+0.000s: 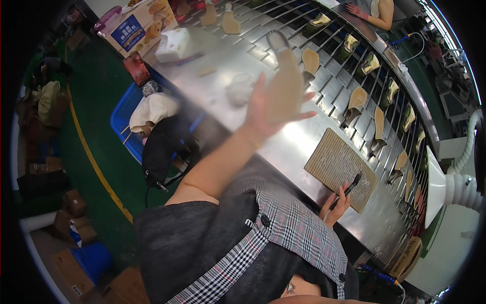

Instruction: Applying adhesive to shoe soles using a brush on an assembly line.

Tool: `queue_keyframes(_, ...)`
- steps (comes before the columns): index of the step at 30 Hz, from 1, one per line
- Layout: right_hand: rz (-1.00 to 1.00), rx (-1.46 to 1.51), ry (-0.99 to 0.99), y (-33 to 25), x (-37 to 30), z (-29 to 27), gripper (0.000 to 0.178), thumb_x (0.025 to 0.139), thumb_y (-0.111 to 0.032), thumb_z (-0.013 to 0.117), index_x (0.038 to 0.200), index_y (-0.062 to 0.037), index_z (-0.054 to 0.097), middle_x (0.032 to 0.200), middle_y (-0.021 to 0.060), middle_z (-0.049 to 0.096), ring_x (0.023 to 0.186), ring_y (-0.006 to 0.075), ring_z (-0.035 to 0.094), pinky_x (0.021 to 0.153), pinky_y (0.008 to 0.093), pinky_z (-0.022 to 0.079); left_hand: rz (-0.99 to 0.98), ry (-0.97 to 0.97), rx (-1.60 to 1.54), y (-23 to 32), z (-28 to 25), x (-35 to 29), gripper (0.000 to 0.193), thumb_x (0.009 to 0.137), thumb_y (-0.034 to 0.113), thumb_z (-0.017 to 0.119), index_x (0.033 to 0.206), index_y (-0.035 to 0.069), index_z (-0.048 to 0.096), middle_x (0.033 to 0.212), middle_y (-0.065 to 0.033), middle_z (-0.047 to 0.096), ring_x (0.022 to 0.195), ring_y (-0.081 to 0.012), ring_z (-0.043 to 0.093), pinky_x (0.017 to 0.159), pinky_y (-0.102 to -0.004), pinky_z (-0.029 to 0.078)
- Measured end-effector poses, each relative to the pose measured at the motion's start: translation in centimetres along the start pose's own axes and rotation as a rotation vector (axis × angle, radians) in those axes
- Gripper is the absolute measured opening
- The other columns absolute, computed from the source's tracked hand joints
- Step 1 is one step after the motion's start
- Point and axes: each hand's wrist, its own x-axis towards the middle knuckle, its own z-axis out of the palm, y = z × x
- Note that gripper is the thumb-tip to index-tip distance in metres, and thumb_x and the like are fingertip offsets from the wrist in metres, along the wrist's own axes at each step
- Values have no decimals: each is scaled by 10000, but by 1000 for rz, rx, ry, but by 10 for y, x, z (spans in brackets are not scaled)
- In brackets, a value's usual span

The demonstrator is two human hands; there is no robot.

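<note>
My left hand [257,112], blurred by motion, reaches out over the metal table with its fingers spread around a tan shoe sole [284,91]. The sole covers my palm, and its narrower end points away from me. Close to the table's near edge, my right hand [336,205] is closed on a slim black brush [349,188]. The brush tip lies over a ribbed brown cardboard sheet [338,164] smeared with pale marks. Beyond the left hand, another tan sole [310,62] rests on the slatted metal conveyor [331,83].
More tan soles [357,99] and shiny dark shoe parts [370,65] line the conveyor. Left stand a cookie carton [139,30], a white tissue box [173,45] and a blue basket [121,114]. A co-worker's gloved hand [357,10] is across the line. A white duct hood [434,187] stands right.
</note>
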Motion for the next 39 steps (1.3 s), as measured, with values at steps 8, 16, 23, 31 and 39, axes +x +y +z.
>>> queue_keyframes(8, -5, 102, -26, -8, 49, -32, 332, 926, -30, 593, 1257, -20, 604, 858, 75, 633, 828, 219, 551, 827, 333, 429, -272, 202, 125, -28, -17, -53, 511, 1038, 386, 312, 1485, 140, 326, 1452, -38, 449, 1010, -194, 590, 799, -394, 567)
queue_keyframes(16, 844, 1009, 92, 22, 53, -22, 314, 989, -160, 534, 1209, 56, 596, 880, 89, 642, 782, 134, 596, 751, 245, 491, -258, 134, 235, -57, 17, -54, 484, 1047, 340, 337, 1504, 198, 269, 1436, -49, 452, 1033, -166, 548, 783, -333, 556)
queue_keyframes(23, 750, 1919, -32, -2, 88, -65, 394, 996, -193, 459, 1258, 90, 541, 868, 113, 631, 813, 162, 561, 746, 291, 452, -233, 196, 325, -67, 28, -43, 493, 1053, 371, 346, 1507, 198, 264, 1392, -35, 475, 974, -134, 542, 751, -253, 530)
queue_keyframes(31, 517, 1875, -237, -91, 144, -107, 415, 1003, -208, 411, 1226, 110, 559, 801, 126, 614, 757, 180, 513, 722, 307, 393, -187, -7, 342, -76, 69, -17, 500, 1061, 331, 314, 1538, 228, 203, 1419, -60, 453, 1016, -143, 570, 774, -262, 531)
queue_keyframes(39, 522, 1763, -266, -114, 141, -99, 401, 1003, -214, 410, 1168, 106, 587, 784, 127, 619, 726, 180, 548, 715, 295, 423, -104, -15, 311, -80, 82, -31, 508, 1061, 316, 307, 1543, 205, 192, 1442, -74, 441, 1057, -155, 583, 831, -291, 510)
